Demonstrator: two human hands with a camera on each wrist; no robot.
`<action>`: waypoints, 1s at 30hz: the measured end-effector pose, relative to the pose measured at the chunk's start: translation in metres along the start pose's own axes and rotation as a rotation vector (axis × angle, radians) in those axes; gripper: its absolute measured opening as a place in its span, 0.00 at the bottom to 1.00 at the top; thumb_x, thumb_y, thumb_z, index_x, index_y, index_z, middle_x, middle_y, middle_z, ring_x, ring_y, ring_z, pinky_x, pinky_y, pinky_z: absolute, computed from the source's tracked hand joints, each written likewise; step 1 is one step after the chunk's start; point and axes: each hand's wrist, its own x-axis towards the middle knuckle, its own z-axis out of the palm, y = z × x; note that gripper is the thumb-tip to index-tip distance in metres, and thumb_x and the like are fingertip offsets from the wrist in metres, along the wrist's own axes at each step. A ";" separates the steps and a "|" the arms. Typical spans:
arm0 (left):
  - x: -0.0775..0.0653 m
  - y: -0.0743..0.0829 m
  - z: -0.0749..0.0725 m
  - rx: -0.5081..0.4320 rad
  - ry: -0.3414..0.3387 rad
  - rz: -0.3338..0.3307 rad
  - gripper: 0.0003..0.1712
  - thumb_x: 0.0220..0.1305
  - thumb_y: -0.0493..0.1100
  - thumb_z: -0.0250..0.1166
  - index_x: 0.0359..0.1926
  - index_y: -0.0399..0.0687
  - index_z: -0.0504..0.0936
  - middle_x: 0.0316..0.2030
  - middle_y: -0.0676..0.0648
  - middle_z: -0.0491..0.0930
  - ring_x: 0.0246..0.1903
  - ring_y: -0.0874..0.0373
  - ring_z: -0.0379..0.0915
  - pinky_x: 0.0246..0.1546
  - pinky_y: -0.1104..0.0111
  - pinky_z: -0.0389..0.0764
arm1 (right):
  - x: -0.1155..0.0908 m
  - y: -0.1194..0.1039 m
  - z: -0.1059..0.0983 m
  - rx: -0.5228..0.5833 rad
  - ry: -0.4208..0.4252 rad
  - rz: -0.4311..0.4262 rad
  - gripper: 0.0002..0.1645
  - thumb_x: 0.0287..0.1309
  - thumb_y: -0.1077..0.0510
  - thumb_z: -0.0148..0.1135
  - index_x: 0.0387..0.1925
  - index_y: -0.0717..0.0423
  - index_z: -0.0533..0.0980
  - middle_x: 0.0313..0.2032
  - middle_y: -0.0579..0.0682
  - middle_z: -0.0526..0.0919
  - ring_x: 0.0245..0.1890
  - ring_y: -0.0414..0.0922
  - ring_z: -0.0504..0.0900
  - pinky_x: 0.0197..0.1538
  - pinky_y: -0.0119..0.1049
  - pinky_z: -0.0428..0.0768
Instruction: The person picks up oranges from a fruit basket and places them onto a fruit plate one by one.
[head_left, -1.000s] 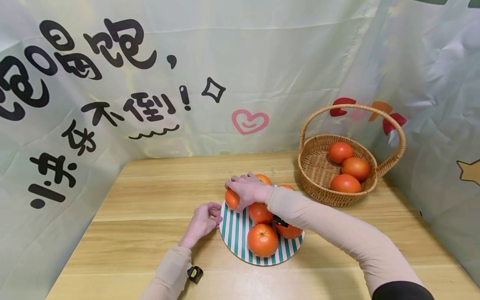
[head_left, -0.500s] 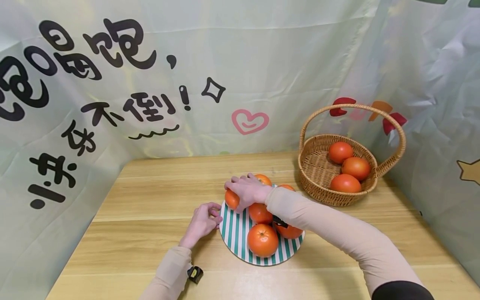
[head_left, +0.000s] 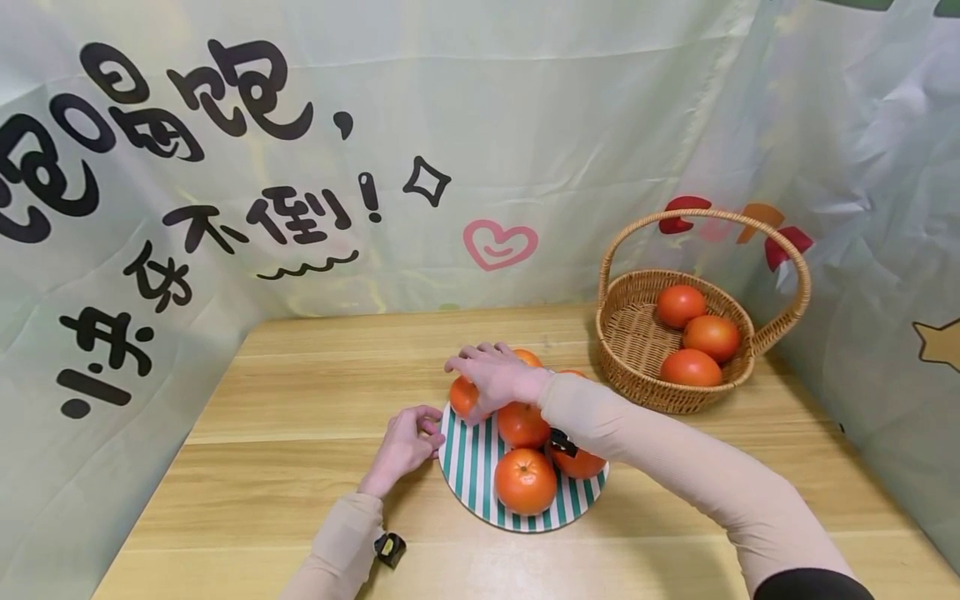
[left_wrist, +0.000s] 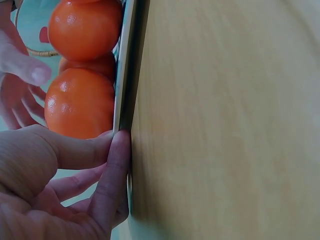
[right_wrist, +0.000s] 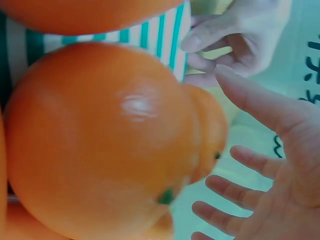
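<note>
A round board (head_left: 468, 471) with green and white stripes lies on the table, bearing several oranges, one of them a front orange (head_left: 525, 482). My left hand (head_left: 405, 442) pinches the board's left edge between thumb and fingers; the left wrist view shows the thumb on top and a finger underneath. Above the back-left orange (head_left: 461, 400) is my right hand (head_left: 495, 377), fingers spread. In the right wrist view, that hand (right_wrist: 295, 155) has nothing between thumb and fingers, and the oranges stand beside it. My right forearm covers part of the fruit behind.
At the back right stands a wicker basket (head_left: 626, 379) with a tall hoop handle. Three red-orange fruits (head_left: 690, 367) lie in it. A printed cloth (head_left: 375, 100) hangs behind the wooden table (head_left: 285, 400) and along its sides.
My right hand has loosened its hold on the back-left orange and risen slightly, uncovering more of it. My left hand, the board and the basket have stayed in place.
</note>
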 end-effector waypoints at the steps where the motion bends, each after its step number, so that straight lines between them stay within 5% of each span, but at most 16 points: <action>1: 0.000 0.000 0.000 -0.003 0.001 0.000 0.19 0.59 0.27 0.68 0.52 0.32 0.80 0.33 0.42 0.80 0.22 0.61 0.76 0.26 0.72 0.86 | -0.002 0.000 -0.002 0.018 0.006 -0.006 0.45 0.52 0.45 0.76 0.69 0.43 0.66 0.69 0.53 0.68 0.70 0.58 0.64 0.78 0.61 0.57; 13: 0.000 0.000 0.000 -0.026 0.001 -0.011 0.19 0.59 0.26 0.67 0.52 0.33 0.81 0.34 0.41 0.80 0.22 0.60 0.77 0.27 0.70 0.88 | -0.021 0.000 -0.030 0.201 0.114 -0.039 0.47 0.52 0.45 0.76 0.70 0.48 0.66 0.73 0.55 0.65 0.73 0.60 0.62 0.78 0.66 0.54; 22: 0.000 0.000 -0.001 -0.019 -0.001 0.000 0.20 0.58 0.26 0.67 0.53 0.31 0.80 0.34 0.40 0.79 0.23 0.60 0.76 0.26 0.70 0.87 | -0.042 0.011 -0.048 0.266 0.248 -0.063 0.47 0.53 0.45 0.76 0.71 0.50 0.65 0.71 0.55 0.67 0.70 0.57 0.67 0.74 0.57 0.68; 30: -0.001 0.001 -0.001 -0.012 -0.004 -0.008 0.21 0.58 0.26 0.67 0.54 0.31 0.80 0.35 0.40 0.80 0.24 0.61 0.77 0.26 0.71 0.87 | -0.077 0.026 -0.053 0.313 0.362 -0.026 0.45 0.54 0.45 0.74 0.70 0.51 0.67 0.70 0.57 0.69 0.71 0.60 0.65 0.73 0.63 0.66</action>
